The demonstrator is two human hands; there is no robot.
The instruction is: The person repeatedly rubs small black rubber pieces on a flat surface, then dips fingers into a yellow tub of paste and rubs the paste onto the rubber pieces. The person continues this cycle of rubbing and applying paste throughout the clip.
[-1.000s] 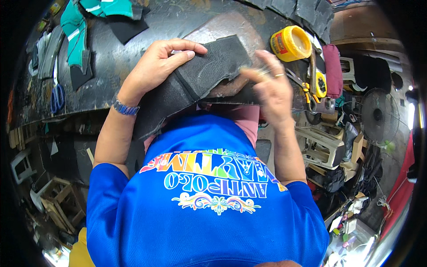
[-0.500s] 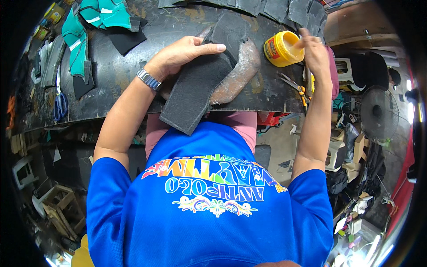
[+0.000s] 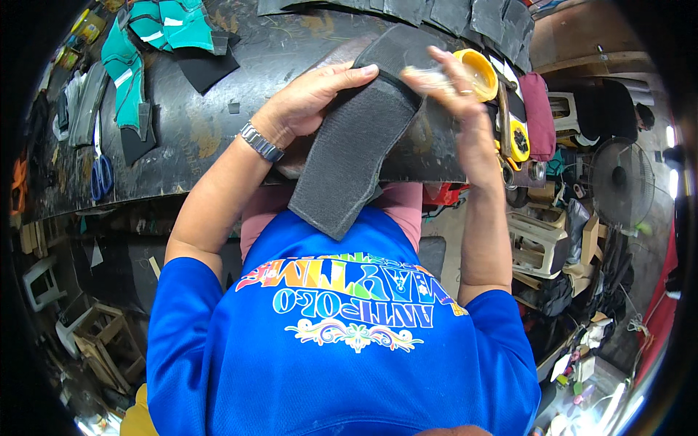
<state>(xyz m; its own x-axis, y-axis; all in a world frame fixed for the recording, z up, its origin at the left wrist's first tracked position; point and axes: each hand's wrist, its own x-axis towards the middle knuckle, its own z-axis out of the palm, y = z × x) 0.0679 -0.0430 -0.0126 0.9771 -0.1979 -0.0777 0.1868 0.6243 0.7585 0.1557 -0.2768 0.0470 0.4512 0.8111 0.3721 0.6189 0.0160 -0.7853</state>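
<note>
Head view: left hand (image 3: 313, 99), angled inward, grips black panel (image 3: 356, 149); right hand (image 3: 459, 93) extends, blurred, grip unclear.

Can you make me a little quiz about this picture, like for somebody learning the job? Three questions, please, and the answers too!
1. What does the left hand hold?
A) a yellow jar
B) a black piece of material
C) a fan

2. True or false: the blue-handled scissors lie on the table, to the left of the left hand.

3. Fill in the gap: the metal-banded watch is on the person's ____ wrist.

Key: 1. B; 2. true; 3. left
</note>
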